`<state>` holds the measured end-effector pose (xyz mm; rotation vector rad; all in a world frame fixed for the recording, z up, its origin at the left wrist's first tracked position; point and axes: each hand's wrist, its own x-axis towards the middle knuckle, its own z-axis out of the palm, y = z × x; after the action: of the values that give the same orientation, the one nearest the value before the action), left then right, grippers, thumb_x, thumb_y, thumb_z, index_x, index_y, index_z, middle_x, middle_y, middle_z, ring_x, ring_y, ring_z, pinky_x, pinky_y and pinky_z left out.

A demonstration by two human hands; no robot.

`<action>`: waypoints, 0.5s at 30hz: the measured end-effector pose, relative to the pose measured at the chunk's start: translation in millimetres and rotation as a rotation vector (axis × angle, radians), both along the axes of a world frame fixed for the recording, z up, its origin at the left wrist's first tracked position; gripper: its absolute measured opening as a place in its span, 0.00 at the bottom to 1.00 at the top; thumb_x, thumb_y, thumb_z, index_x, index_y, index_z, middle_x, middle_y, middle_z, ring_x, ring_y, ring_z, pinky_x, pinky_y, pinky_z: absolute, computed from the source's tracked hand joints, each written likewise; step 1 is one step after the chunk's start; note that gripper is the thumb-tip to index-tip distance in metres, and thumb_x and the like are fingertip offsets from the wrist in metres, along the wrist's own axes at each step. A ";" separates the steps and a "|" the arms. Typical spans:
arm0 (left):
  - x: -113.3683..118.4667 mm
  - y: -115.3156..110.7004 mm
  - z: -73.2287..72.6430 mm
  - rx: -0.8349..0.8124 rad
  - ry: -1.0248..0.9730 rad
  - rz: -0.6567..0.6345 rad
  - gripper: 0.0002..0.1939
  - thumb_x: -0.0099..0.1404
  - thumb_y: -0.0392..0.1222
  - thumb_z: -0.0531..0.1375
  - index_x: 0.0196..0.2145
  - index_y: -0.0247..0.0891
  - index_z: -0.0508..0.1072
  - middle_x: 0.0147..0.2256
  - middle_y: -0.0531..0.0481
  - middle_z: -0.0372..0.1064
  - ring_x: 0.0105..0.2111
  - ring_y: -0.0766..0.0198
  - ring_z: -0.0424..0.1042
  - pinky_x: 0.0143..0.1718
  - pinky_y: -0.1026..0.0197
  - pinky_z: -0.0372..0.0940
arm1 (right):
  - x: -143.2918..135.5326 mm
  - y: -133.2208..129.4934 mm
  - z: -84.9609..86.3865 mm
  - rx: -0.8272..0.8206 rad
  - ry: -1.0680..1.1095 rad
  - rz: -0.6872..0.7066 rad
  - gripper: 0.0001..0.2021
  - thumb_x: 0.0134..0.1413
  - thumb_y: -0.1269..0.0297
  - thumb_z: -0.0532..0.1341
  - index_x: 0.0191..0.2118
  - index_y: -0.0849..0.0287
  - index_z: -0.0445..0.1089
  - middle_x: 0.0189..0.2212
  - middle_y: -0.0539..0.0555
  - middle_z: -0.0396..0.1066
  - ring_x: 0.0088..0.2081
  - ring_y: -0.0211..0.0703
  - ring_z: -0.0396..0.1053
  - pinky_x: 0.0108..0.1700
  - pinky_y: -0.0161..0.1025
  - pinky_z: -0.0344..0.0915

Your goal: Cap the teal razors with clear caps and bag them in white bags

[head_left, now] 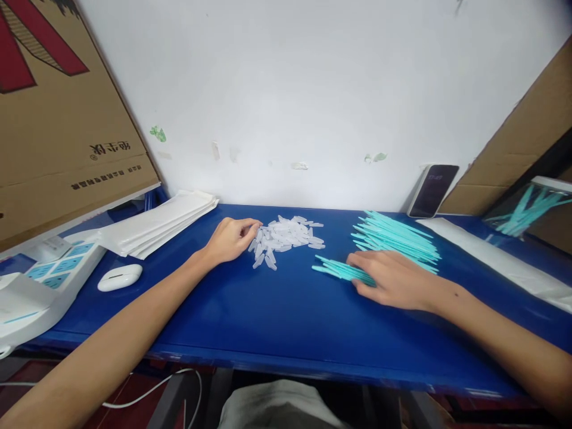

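At far left on the glossy blue tabletop [268, 316], a rounded white plastic case [120, 277] lies near a stack of flat white sleeves [156, 225]; next, the left hand [229, 240] rests at the left edge of a loose pile of small, pointed, translucent whitish pieces [286, 234], thumb and forefinger drawn narrow, though whether a piece sits between them cannot be told; right of centre, a small bundle of thin turquoise rods [333, 269] runs under the curved fingers of the right hand [395, 280], which is slightly blurred, so a firm grip cannot be confirmed; just behind lies a larger heap of similar turquoise rods [393, 234]; the step in hand appears to be picking from both supplies; the next move seems to call for separating a single piece and a single rod.
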<state>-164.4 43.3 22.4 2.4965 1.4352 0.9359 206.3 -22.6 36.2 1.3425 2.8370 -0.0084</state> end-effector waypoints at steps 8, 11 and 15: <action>44.6 -12.0 14.0 0.231 0.078 -0.264 0.16 0.72 0.41 0.51 0.38 0.34 0.78 0.32 0.47 0.76 0.26 0.65 0.70 0.31 0.62 0.62 | -35.4 5.2 -3.8 -0.018 0.004 0.246 0.09 0.66 0.58 0.52 0.39 0.56 0.64 0.30 0.53 0.70 0.28 0.45 0.65 0.32 0.41 0.53; 68.3 -11.8 18.9 0.300 0.202 -0.403 0.16 0.72 0.39 0.50 0.39 0.35 0.78 0.33 0.46 0.75 0.31 0.62 0.72 0.33 0.61 0.63 | -40.4 13.1 -4.7 -0.058 0.045 0.232 0.08 0.66 0.59 0.52 0.36 0.56 0.62 0.30 0.52 0.69 0.26 0.41 0.63 0.30 0.39 0.52; 92.5 -36.8 20.3 0.273 0.075 -0.480 0.17 0.72 0.40 0.49 0.37 0.37 0.77 0.31 0.45 0.75 0.32 0.61 0.73 0.36 0.58 0.67 | -38.0 16.8 -5.1 -0.062 0.128 0.178 0.09 0.66 0.59 0.52 0.36 0.57 0.63 0.33 0.54 0.69 0.28 0.41 0.65 0.31 0.39 0.54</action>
<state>-71.9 6.5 42.7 2.8997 0.6926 0.9952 168.4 -5.7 31.1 1.1128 3.0236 -0.1870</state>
